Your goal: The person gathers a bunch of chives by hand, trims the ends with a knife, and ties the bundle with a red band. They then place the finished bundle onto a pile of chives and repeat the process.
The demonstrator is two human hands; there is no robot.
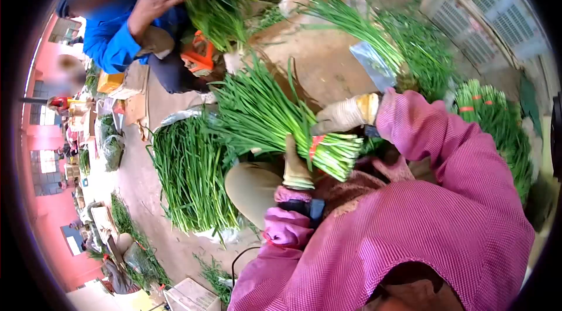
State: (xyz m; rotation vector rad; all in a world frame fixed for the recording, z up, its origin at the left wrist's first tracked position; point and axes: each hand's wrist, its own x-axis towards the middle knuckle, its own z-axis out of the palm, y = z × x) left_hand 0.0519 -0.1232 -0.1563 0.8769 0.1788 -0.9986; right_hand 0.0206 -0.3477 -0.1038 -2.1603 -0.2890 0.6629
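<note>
A bunch of garlic chives (266,112) lies across my front, its green leaves pointing up and left and its pale cut stems towards me. A red band (315,146) goes round it near the stems. My left hand (297,166), in a dirty pale glove, grips the bunch from the near side, just beside the band. From the far side my right hand (344,115), also gloved, holds it; some of its fingers are hidden by the stems. A large loose pile of chives (190,173) lies on plastic to the left of my knee.
Chives and a plastic bag (374,68) lie on a sacking-covered surface (310,56) ahead. Banded bunches (483,103) stand at right, below plastic crates (489,4). A co-worker in blue (117,36) holds chives (216,9) beside an orange stool (199,56).
</note>
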